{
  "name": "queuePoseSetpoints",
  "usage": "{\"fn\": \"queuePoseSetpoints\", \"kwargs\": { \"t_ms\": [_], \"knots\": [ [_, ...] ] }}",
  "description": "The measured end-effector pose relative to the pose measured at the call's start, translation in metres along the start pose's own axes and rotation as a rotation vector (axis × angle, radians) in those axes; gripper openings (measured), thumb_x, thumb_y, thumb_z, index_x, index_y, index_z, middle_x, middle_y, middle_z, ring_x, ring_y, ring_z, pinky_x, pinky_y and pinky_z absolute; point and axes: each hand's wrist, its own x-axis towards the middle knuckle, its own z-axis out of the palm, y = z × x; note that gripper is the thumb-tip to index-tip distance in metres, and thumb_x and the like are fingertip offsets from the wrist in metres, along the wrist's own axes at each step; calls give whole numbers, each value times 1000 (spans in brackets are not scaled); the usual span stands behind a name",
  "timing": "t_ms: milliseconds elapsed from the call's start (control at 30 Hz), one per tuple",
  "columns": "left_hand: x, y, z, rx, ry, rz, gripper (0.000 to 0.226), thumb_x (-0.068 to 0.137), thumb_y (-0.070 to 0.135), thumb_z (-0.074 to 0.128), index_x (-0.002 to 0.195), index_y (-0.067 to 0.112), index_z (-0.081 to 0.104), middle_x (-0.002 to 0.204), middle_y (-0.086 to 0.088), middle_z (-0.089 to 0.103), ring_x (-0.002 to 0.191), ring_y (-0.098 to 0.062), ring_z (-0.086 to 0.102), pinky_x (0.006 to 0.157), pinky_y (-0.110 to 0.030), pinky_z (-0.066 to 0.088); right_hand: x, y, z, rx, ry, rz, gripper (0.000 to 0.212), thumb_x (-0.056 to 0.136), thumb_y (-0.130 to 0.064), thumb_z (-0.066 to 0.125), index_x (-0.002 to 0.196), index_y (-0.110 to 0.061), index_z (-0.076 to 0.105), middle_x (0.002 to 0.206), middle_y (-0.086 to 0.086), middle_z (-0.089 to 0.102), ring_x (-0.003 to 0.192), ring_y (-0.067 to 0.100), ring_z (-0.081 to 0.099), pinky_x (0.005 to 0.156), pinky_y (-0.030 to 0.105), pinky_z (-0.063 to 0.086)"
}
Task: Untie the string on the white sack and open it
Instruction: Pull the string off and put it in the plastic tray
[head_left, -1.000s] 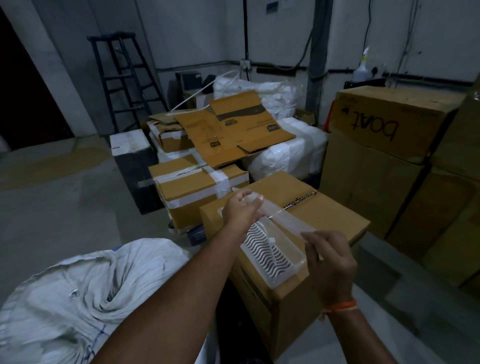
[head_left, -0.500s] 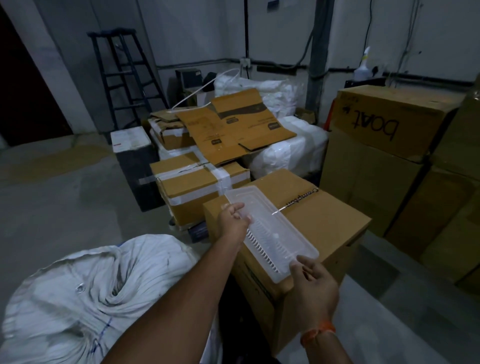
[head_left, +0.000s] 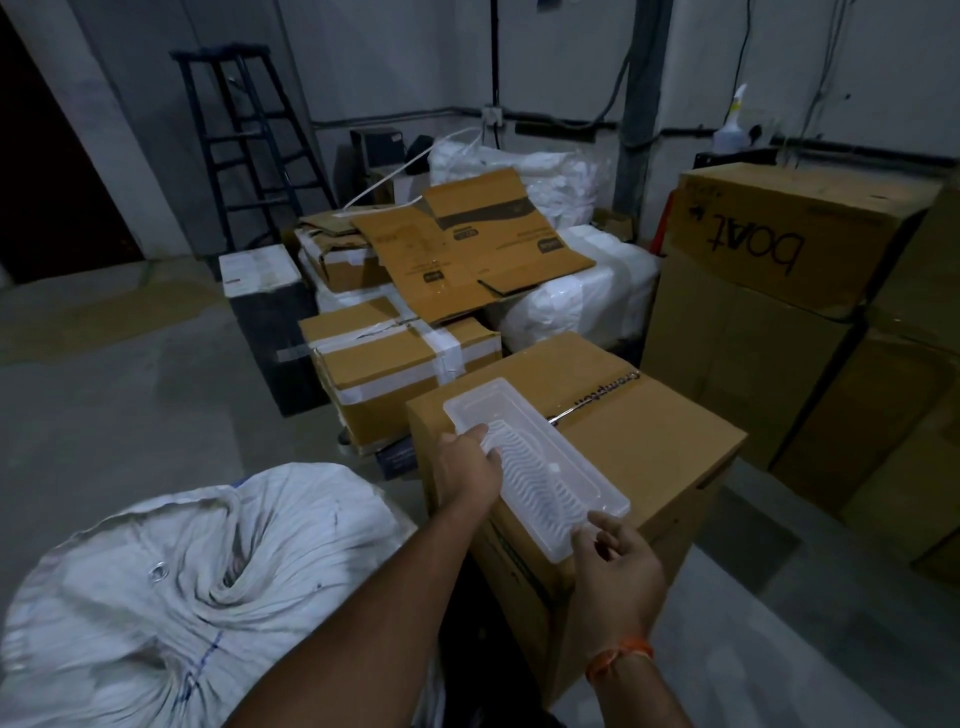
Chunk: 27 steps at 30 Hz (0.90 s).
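The white sack (head_left: 291, 525) lies at the lower left on the floor, its cloth gathered into a twisted knot of folds; I cannot make out the string. Neither hand touches it. A clear plastic container (head_left: 524, 452) with a ribbed insert lies flat on a cardboard box (head_left: 675, 441) to the right of the sack. My left hand (head_left: 467, 467) grips the container's left edge, thumb on top. My right hand (head_left: 613, 561), with an orange band at the wrist, pinches its near corner.
Taped cardboard boxes (head_left: 384, 358) and flattened cardboard (head_left: 467, 244) are piled behind. Tall stacked boxes (head_left: 789, 244) stand at the right. White wrapped bundles (head_left: 582, 296), a dark stepladder (head_left: 249, 140) and a spray bottle (head_left: 732, 130) are near the back wall. Bare concrete floor (head_left: 130, 374) spreads left.
The container's raised lid came down onto it, and the closed container now lies lower and flat on the box. My right hand slid to its near corner.
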Motion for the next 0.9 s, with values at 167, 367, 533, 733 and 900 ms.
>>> {"fn": "queuePoseSetpoints", "kwargs": {
  "t_ms": [167,367,533,733,900],
  "knots": [
    [7,-2,-1,-75,-27,-4,49,99,32,68,147,23,61,150,-11,56,133,-30,60,113,-36,50,4,5,-2,25,-45,2,10,81,-26,77,87,-31,72,90,-4,77,82,10,73,77,36,63],
    [13,-7,-1,-250,-37,-41,45,97,29,71,142,22,65,151,-10,58,133,-30,61,112,-42,52,25,-7,-4,-211,7,-158,19,79,-31,81,91,-41,71,113,-11,46,94,13,60,82,37,59],
    [15,-6,-2,-408,70,-125,37,97,25,70,135,24,69,150,-8,60,134,-29,60,111,-41,53,81,-48,10,-458,-259,-389,12,85,-39,71,96,-44,72,99,-17,59,104,16,61,74,33,58],
    [24,-6,2,-465,69,-146,44,99,24,69,143,23,63,153,-7,59,139,-29,57,114,-45,51,131,-85,58,-623,-663,-453,30,95,-27,66,124,-30,72,127,-2,72,114,17,64,93,31,53],
    [32,-9,5,-531,32,-158,47,98,16,70,144,20,62,150,-8,62,132,-28,62,112,-43,53,147,-86,81,-668,-791,-455,36,94,-19,68,129,-27,70,135,4,67,120,18,61,93,25,44]
  ]
}}
